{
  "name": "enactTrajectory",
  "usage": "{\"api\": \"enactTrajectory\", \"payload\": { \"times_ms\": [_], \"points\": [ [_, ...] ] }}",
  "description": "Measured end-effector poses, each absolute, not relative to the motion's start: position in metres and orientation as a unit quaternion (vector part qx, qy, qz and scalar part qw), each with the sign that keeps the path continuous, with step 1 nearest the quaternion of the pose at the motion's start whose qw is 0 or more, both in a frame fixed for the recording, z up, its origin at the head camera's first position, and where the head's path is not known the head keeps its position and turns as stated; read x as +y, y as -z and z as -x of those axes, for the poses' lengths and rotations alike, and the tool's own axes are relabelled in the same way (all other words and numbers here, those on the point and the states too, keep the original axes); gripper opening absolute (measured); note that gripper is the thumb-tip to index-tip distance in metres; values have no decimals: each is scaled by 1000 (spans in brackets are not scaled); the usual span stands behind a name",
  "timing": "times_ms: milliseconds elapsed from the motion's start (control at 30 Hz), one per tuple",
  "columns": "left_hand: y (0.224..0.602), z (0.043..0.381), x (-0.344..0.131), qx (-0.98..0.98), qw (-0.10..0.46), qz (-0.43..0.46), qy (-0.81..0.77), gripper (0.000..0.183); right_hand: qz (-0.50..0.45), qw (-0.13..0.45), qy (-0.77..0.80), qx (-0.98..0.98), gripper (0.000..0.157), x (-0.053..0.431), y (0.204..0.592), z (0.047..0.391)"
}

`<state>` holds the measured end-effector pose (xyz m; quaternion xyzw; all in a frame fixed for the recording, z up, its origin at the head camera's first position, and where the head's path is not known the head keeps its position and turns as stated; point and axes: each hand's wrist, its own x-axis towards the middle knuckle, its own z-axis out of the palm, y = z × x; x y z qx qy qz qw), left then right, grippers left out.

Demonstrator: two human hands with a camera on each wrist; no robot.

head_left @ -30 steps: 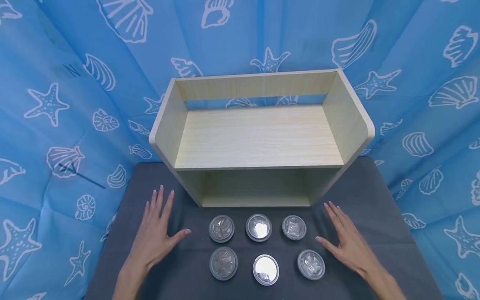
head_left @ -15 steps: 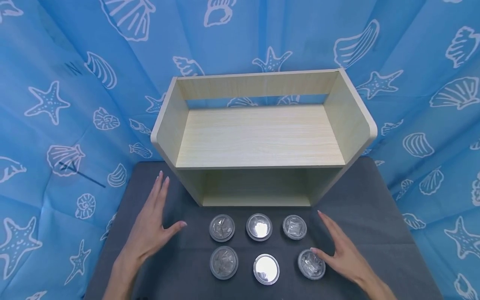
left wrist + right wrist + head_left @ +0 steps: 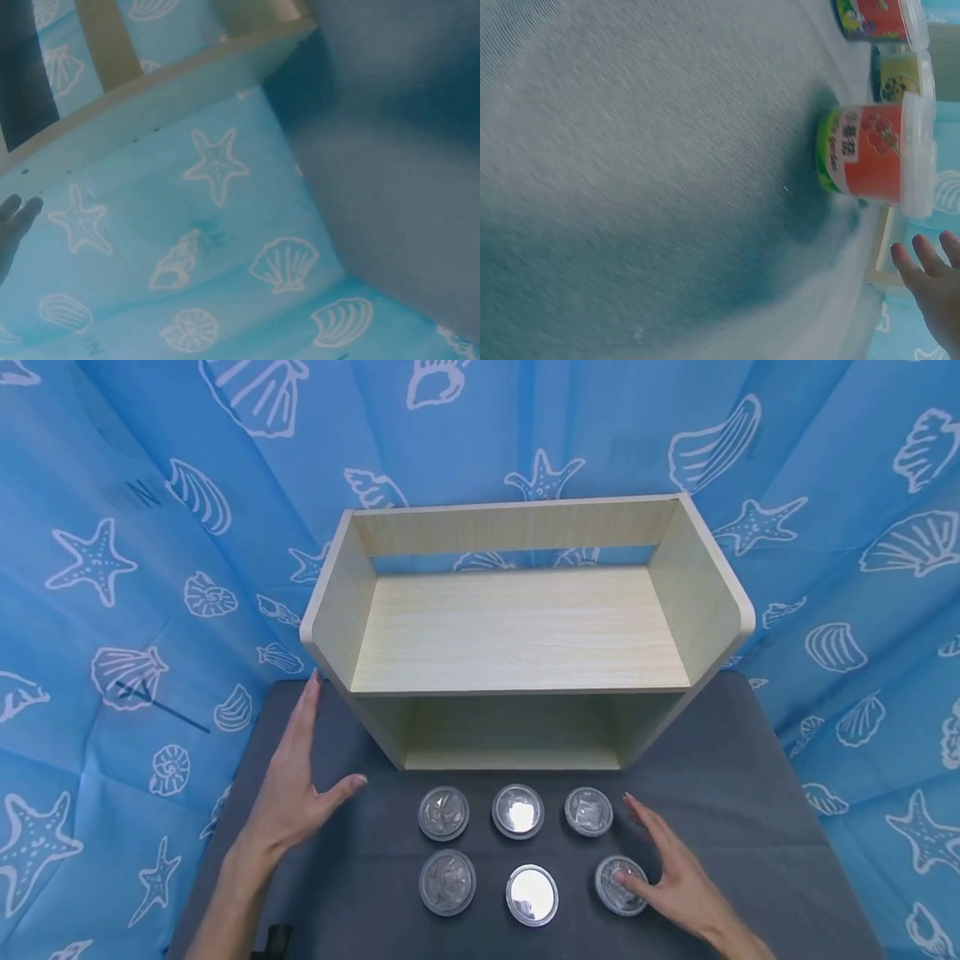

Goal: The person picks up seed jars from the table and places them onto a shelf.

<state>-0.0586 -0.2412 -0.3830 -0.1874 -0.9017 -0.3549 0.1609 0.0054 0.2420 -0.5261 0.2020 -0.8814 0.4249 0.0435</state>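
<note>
- The right hand [image 3: 675, 881] sits just off the right edge of the front-right tub [image 3: 617, 900], its thumb lying over the lid as I look down on it; whether the thumb touches, I cannot tell
- Its grip is wide, thumb spread well away from the fingers, with nothing held
- That tub stands at the right end of the front row, upright on the dark table [image 3: 750, 827]
- Beside it in the same row are the front-middle tub [image 3: 532, 896], its lid shining brightly, and the front-left tub [image 3: 447, 883]
- The back row holds the back-left tub [image 3: 443, 814], the back-middle tub [image 3: 517, 812] and the back-right tub [image 3: 588, 812]
- From the right wrist, the fingers show apart from a red-labelled tub [image 3: 877, 154]; a yellow-labelled tub [image 3: 900, 76] stands beyond it
- The left hand [image 3: 288, 793] is over at the left, near the side panel of the pale wooden shelf [image 3: 517, 631], fingers straight and thumb held out; its grip is wide too, and it holds nothing
- The two-level shelf stands behind the tubs
- A blue curtain [image 3: 150, 610] printed with white shells and starfish hangs behind the shelf and along both sides
</note>
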Motion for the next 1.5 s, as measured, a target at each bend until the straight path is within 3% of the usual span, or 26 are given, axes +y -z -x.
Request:
{"api": "enactTrajectory", "payload": {
  "times_ms": [533, 933, 1267, 1500],
  "points": [
    [358, 84, -229, -827, 208, 265, 449, 108, -167, 24, -481, -860, 90, 240, 537, -24],
    [342, 95, -232, -826, 211, 248, 460, 96, -174, -4, -432, -885, 76, 237, 542, -34],
    [333, 99, -235, -831, 204, 230, 464, 86, -246, 10, -398, -884, 87, 238, 551, -32],
    [325, 103, -231, -826, 200, 215, 481, 79, -239, 13, -385, -892, 83, 238, 551, -30]
  ]
}}
